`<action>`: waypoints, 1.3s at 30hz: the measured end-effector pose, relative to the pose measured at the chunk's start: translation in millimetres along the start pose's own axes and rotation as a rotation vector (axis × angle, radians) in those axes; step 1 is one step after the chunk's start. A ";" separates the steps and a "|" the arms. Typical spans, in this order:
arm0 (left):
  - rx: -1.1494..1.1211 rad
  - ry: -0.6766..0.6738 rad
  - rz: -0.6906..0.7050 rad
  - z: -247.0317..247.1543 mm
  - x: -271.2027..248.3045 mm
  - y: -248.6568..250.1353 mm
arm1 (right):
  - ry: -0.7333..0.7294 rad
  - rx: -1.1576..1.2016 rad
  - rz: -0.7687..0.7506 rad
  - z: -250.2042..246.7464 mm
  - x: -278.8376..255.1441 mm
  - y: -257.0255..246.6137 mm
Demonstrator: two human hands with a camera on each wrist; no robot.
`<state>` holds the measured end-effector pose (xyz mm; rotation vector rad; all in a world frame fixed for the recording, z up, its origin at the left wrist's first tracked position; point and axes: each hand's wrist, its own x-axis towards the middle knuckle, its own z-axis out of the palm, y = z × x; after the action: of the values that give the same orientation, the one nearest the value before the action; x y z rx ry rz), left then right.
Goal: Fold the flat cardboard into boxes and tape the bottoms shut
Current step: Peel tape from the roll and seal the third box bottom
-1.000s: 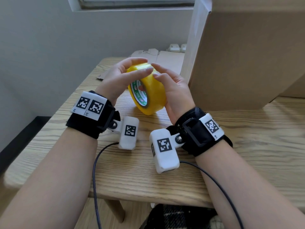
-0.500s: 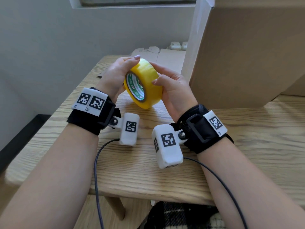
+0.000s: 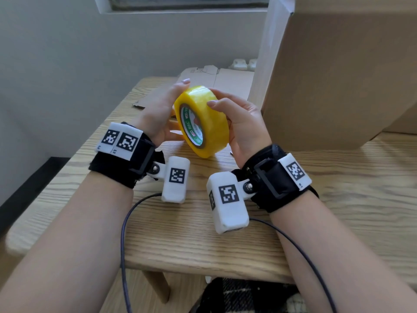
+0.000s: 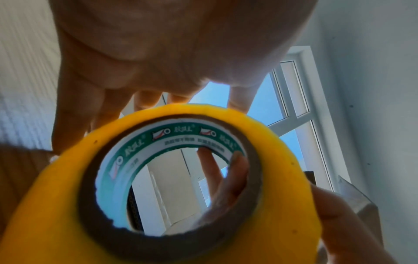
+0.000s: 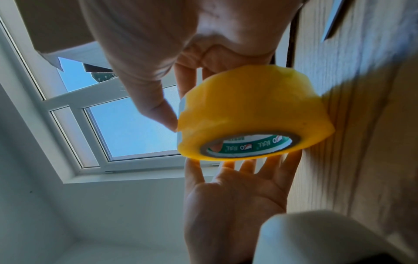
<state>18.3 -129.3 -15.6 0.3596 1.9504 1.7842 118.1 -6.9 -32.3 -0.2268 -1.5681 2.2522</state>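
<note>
A yellow tape roll (image 3: pixel 209 118) with a green-and-white core label is held on edge just above the wooden table (image 3: pixel 338 199). My right hand (image 3: pixel 241 125) grips it, thumb (image 5: pixel 153 109) on the outer band and fingers (image 4: pixel 226 176) behind, showing through the core. My left hand (image 3: pixel 162 114) lies flat against the roll's (image 5: pixel 248 110) left face with straight fingers (image 5: pixel 246 167). A large folded cardboard box (image 3: pixel 338 75) stands at the right. Flat cardboard (image 3: pixel 228 82) lies at the table's far end.
A wall and a window sill run behind the table. White plug sockets (image 3: pixel 243 63) sit behind the flat cardboard. Camera cables (image 3: pixel 126 222) hang over the table's front edge. The table's left edge is near my left forearm.
My left fingers have come off the top of the roll and straightened along its face. The roll has tilted and turned a little in my right hand.
</note>
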 end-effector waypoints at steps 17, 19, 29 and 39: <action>-0.171 0.050 0.025 -5.6 -1.8 1.3 | -0.033 -0.112 0.036 7.4 2.0 5.8; -0.165 0.123 0.056 -8.9 0.0 3.4 | -0.041 -0.187 0.038 8.9 1.9 7.1; -0.028 0.070 0.451 -6.8 1.9 0.6 | 0.032 -0.199 0.054 11.8 -4.1 0.0; 0.036 0.064 0.565 -3.3 -2.8 2.1 | 0.084 -0.097 0.112 18.1 -6.8 -0.8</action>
<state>18.7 -133.3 -12.9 0.9539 2.0628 2.1129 118.2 -25.0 -25.6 -0.4397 -1.6598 2.2200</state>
